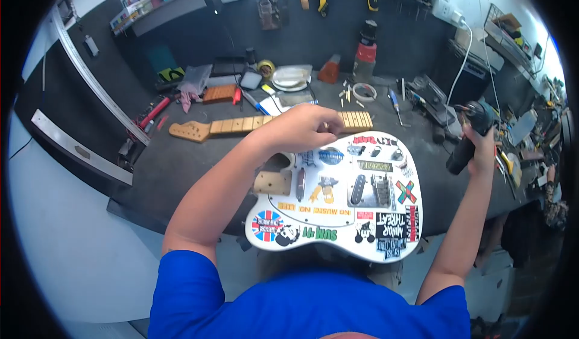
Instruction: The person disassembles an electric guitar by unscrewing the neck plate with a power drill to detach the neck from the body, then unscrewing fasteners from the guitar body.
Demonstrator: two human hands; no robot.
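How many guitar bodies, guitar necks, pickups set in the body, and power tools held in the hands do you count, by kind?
Guitar bodies: 1, the white stickered guitar body
Guitar necks: 1, the maple-coloured guitar neck
Pickups: 2, the chrome pickup and the slanted black pickup
Power tools: 1, the dark power tool
Total: 5

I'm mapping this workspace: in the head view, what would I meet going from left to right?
Metal bar, guitar headstock, left hand, blue-handled tool, right hand holding a dark power tool.
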